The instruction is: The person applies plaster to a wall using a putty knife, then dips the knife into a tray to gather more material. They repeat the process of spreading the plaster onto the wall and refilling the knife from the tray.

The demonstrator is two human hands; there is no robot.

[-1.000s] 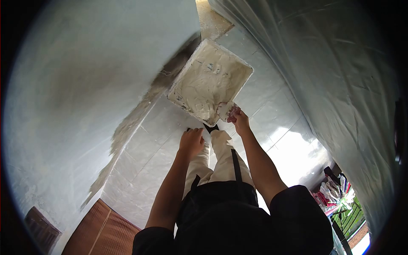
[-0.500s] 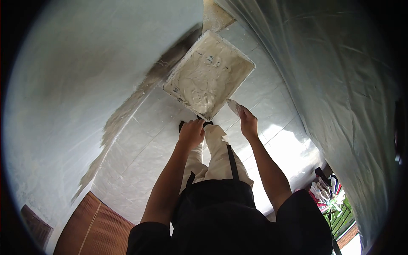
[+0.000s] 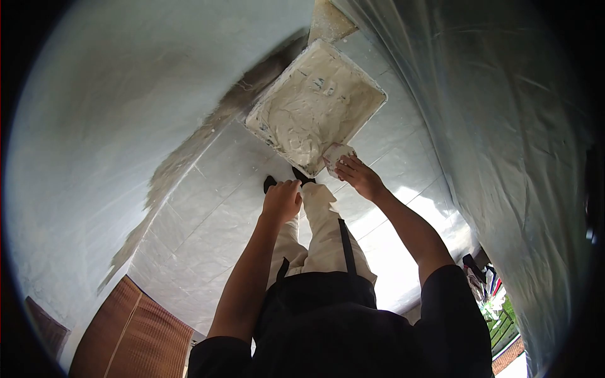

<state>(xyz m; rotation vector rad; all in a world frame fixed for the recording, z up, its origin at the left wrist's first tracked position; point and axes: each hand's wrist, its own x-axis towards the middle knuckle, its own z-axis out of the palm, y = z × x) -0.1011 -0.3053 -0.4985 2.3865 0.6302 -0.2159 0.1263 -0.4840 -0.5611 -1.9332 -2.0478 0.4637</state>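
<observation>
A rectangular tub (image 3: pixel 351 135) of thick off-white plaster (image 3: pixel 302 110) lies ahead of me, its near corner pointing toward my legs. In my right hand (image 3: pixel 360 176) is a flat spreader (image 3: pixel 338 156), its plaster-smeared face turned up, overlapping the tub's near right edge. The fingers wrap round its right side. My left hand (image 3: pixel 282 200) hangs just short of the near corner, over my shoes, with its fingers curled in; I cannot tell what they hold, if anything.
A pale wall (image 3: pixel 113 126) rises on the left, with a darker unfinished strip (image 3: pixel 183 160) along its foot. Plastic sheeting (image 3: pixel 491 126) hangs down the right side. Sheeting also covers the floor (image 3: pixel 195 217). A brown ribbed panel (image 3: pixel 135 334) stands at lower left.
My right hand has swung left to the tub's edge, and the spreader has turned from nearly edge-on to face up. The left hand has barely moved.
</observation>
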